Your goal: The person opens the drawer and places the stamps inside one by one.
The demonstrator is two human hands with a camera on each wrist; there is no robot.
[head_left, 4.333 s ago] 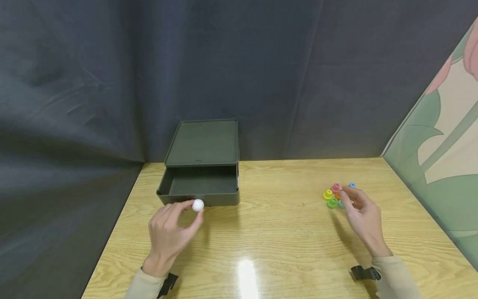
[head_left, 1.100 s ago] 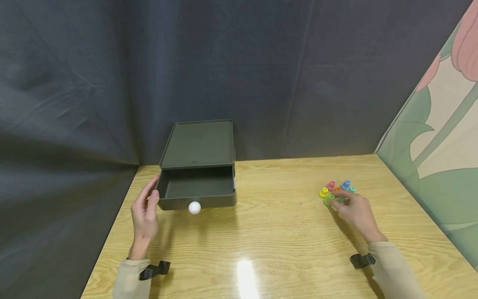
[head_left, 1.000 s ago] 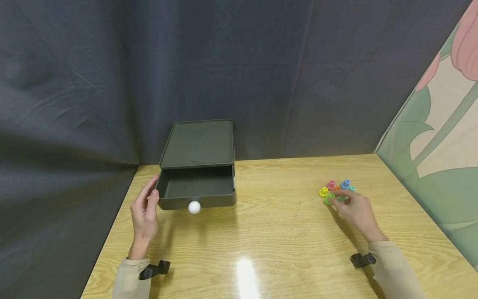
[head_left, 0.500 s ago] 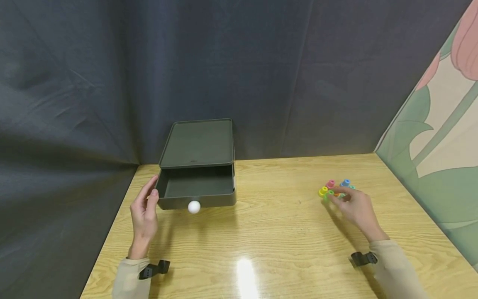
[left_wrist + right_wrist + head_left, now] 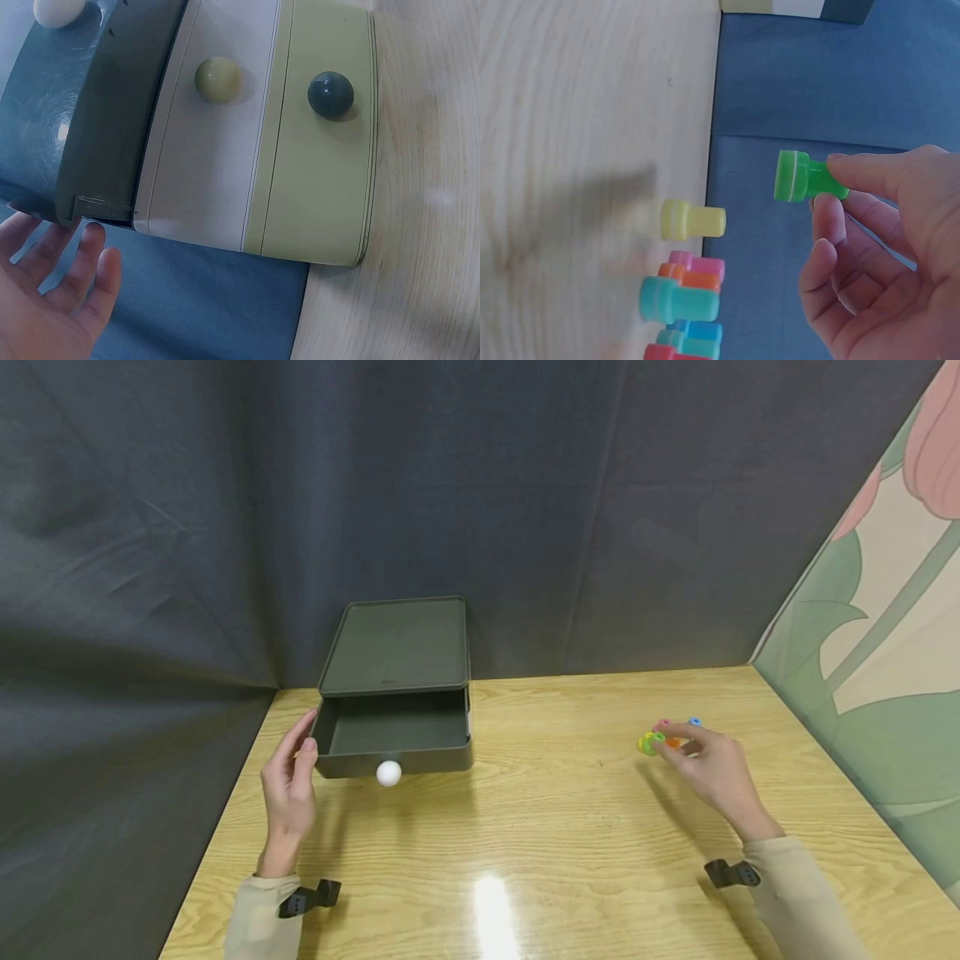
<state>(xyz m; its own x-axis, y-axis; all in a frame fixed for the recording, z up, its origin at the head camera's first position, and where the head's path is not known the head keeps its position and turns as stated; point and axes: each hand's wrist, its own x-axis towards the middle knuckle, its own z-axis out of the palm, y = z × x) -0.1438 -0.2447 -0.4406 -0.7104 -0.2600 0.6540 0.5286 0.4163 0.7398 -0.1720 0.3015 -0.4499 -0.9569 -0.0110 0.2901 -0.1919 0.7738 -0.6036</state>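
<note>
Right hand [image 5: 712, 764] pinches a small green plastic peg with a flanged end [image 5: 804, 178] between thumb and fingertips, lifted off the light wooden table [image 5: 570, 827], on the right side toward the far edge. In the right wrist view the green peg lies sideways in the grip, flange pointing away from the palm. Just beside it, on the table, sits the cluster of small plastic pegs: a yellow peg [image 5: 692, 220], a teal peg [image 5: 677, 299], an orange peg [image 5: 697, 280], a pink peg [image 5: 697, 263], a blue peg [image 5: 697, 330], all close together; some touching, exact contacts hard to tell.

Left hand [image 5: 291, 781] is open, fingers straight and relaxed, set edge-on at the left side of the pulled-out dark green plastic drawer [image 5: 390, 739] with a round white knob [image 5: 388, 772]. Fingertips are at the drawer's near-left corner; whether they touch cannot be told. The drawer belongs to a dark green plastic drawer box [image 5: 397, 643] at the far left of the table. The left wrist view shows lower drawers, one white [image 5: 217, 150] and one pale yellow-green [image 5: 322, 142], each with a ball knob, both pushed in.

Dark grey cloth backdrop [image 5: 375, 485] behind; a floral-printed panel [image 5: 885, 635] at right.
</note>
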